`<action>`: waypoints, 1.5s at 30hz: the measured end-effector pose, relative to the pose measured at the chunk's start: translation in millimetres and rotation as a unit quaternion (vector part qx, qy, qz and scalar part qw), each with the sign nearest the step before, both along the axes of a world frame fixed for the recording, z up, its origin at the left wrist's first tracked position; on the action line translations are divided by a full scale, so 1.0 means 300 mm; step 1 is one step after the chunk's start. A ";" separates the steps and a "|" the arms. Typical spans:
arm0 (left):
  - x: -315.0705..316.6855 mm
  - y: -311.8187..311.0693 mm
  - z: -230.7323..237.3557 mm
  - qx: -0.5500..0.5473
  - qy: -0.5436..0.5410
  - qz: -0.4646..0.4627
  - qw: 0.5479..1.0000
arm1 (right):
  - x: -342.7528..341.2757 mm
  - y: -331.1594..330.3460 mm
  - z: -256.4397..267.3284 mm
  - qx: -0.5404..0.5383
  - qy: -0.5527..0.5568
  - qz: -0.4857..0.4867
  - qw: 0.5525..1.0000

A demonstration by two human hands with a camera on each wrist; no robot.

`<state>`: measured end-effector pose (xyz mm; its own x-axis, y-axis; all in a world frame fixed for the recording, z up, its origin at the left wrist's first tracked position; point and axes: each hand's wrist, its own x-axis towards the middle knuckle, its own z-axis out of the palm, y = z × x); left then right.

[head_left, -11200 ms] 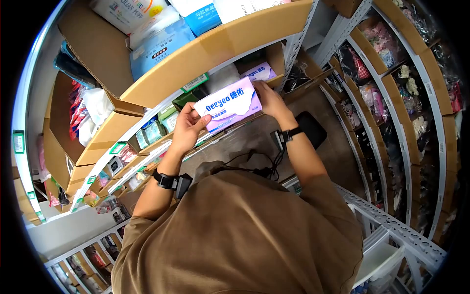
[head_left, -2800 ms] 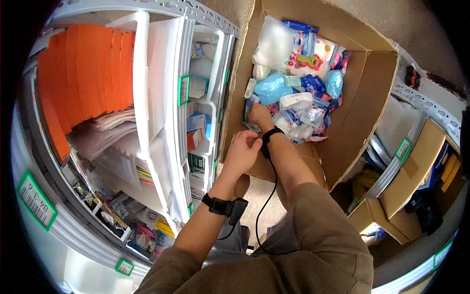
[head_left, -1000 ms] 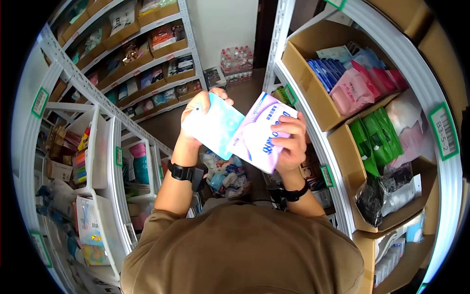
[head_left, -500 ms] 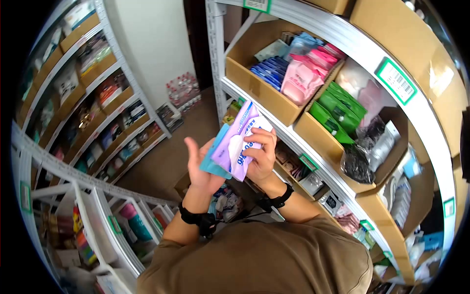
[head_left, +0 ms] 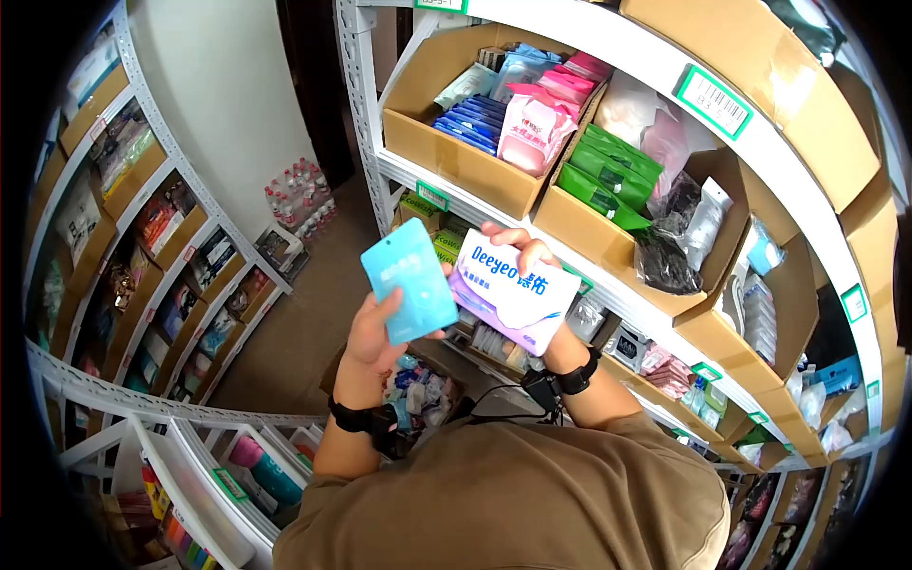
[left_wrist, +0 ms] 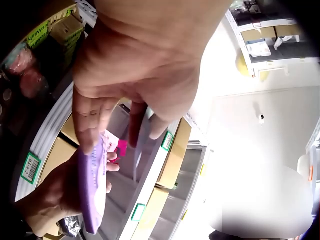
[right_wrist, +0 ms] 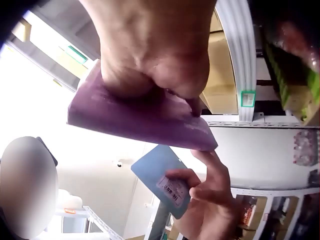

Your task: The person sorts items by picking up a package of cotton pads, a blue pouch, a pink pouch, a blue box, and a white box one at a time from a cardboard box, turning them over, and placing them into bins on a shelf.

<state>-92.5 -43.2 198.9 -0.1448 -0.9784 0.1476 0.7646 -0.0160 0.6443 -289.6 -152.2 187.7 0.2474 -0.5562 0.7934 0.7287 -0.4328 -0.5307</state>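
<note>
Your hands just shift: the blue pouch (head_left: 411, 285), tucked behind the purple-and-white box (head_left: 513, 294) half a second ago, now shows beside it, with both printed fronts turned up. That likely makes the two easier to check against each other; neither is set down. Your left hand (head_left: 373, 332) pinches the pouch, thumb across its front, other fingers mostly behind. Your right hand (head_left: 534, 252) grips the box from behind, fingers over its far edge. Beyond your hands, up on the shelf, a carton (head_left: 456, 169) holds pink packs (head_left: 537, 128); you're not touching it.

Right wrist view gives you a barcode label (right_wrist: 173, 191) on the pouch's back, hidden from the head view. Left wrist view shows the box's thin purple side, your left fingertips touching or nearly touching it; can't tell which.
</note>
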 end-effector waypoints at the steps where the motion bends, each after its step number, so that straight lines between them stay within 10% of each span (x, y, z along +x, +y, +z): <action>1: 0.006 -0.007 -0.033 -0.001 0.001 -0.003 1.000 | -0.008 -0.013 -0.021 -0.004 -0.005 0.073 0.997; 6: 0.033 -0.024 -0.124 -0.002 -0.164 -0.060 0.985 | -0.012 0.040 -0.007 0.036 -0.005 0.206 0.978; 10: -0.004 -0.022 -0.125 -0.053 -0.172 -0.011 0.984 | -0.049 0.126 0.052 0.132 0.127 0.078 0.980; 14: -0.016 -0.043 -0.119 -0.050 -0.173 0.065 0.982 | -0.092 0.190 0.112 0.494 0.067 0.088 0.863; 18: -0.046 -0.061 -0.113 -0.066 -0.217 0.083 0.970 | -0.173 0.234 0.094 0.320 0.252 -0.035 0.913; 45: -0.810 0.017 0.017 -0.132 -0.203 -0.003 0.970 | -1.130 0.715 0.113 0.269 0.092 -0.276 0.918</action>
<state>-335.6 -38.2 204.1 -0.2494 -0.9130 0.3228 0.4469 0.1872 0.8748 -628.5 62.5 221.5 -0.0875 -0.9361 0.3407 0.3541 -0.3489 -0.8677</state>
